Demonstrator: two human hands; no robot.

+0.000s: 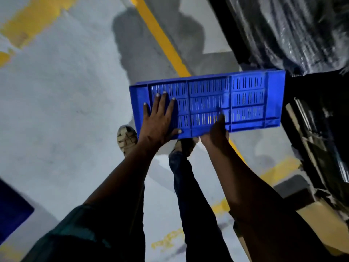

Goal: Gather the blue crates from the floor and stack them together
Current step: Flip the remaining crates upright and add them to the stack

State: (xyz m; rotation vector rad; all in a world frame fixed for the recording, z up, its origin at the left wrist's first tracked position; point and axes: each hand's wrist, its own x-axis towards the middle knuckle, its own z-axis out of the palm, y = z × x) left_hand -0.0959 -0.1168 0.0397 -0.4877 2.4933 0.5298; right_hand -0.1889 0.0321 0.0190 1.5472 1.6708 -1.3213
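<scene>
Right now we hold one blue slotted plastic crate (222,103) off the grey concrete floor (62,114), turned so that a broad ribbed face with rows of narrow slits looks up at us. It hangs above the diagonal yellow painted floor line (160,36), which passes behind it and shows again below its lower edge.

Our left hand (160,118) lies flat on the left part of that face, fingers straight and spread, the thumb stretched along the crate's lower edge; it presses rather than curls round anything. Our right hand (217,131) meets the lower edge of the crate near its middle. It is dark and blurred, so we cannot tell whether its fingers hook round the edge or only prop it from beneath.

Below the crate, our two feet stand on the floor: a light woven sandal (127,139) just left of the left wrist, and the other foot partly hidden under the crate's lower edge, with a dark trouser leg (190,195) running down from it.

To the right of the crate rises a dark mass wrapped in shiny plastic film (294,31), with brown cardboard boxes (319,210) beneath it. Far to the lower left of the crate, a second blue shape (11,210) cuts into the frame's edge; we cannot tell what it is.
</scene>
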